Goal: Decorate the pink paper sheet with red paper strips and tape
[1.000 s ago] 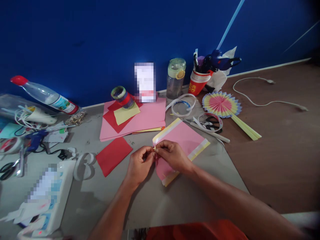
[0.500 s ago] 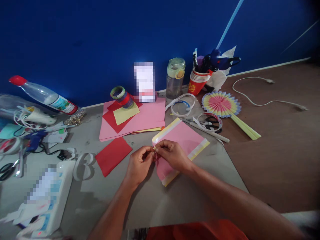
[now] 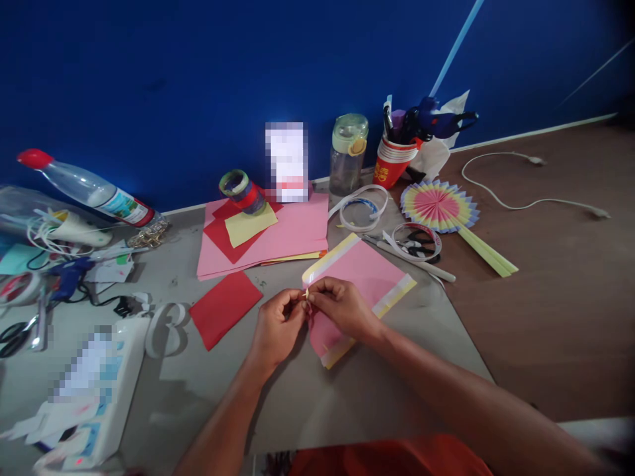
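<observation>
From where I stood, the left hand (image 3: 274, 330) and right hand (image 3: 348, 308) pinched 1 corner of the pink sheet (image 3: 380, 268) between fingertips, probably for finer control.

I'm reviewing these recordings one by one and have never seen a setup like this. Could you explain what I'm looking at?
There is no machine: a person works with bare hands. Every picture comes from one camera worn on the head, looking forward and down. The left hand and right hand meet, fingertips pinching the left side of a pink sheet with yellow edges. A small pale bit shows between them, too small to identify. On the surface around them lie a red paper, a stack of pink paper, a round pleated fan and a white power strip.
</observation>
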The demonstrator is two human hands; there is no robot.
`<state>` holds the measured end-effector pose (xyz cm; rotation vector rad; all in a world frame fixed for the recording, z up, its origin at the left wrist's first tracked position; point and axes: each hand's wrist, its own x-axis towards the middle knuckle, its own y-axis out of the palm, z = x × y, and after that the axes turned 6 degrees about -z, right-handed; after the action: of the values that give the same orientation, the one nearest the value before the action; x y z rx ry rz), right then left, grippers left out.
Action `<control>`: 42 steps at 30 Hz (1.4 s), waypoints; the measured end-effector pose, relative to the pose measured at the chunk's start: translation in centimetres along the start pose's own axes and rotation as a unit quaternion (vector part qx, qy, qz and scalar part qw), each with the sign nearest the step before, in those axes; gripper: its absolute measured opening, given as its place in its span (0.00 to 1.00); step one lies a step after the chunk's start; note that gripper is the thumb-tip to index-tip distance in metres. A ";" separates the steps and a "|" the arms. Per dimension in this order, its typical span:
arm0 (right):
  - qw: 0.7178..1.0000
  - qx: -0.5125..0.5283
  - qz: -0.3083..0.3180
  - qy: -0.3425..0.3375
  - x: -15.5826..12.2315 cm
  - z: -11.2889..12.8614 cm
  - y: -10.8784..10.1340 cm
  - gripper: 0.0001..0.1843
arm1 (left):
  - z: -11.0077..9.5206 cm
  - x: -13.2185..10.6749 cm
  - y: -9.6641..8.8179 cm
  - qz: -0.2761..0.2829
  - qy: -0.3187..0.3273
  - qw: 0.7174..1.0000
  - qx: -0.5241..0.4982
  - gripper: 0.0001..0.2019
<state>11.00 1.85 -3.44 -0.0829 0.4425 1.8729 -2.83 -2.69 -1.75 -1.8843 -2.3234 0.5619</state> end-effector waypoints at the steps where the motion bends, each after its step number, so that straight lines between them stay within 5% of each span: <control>1: 1.000 0.000 0.000 -0.001 0.0 0.0 0.0 0.04 | 0.0 0.0 0.0 0.000 0.001 1.000 0.000 0.04; 42: 0.997 -0.073 -0.014 -0.033 -0.4 0.1 -0.1 0.03 | -0.3 -0.1 -0.1 -0.025 -0.002 0.999 0.035 0.04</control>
<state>11.26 1.60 -3.29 -0.1234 0.2584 1.8736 -2.86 -2.74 -1.45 -1.7901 -2.3145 0.6326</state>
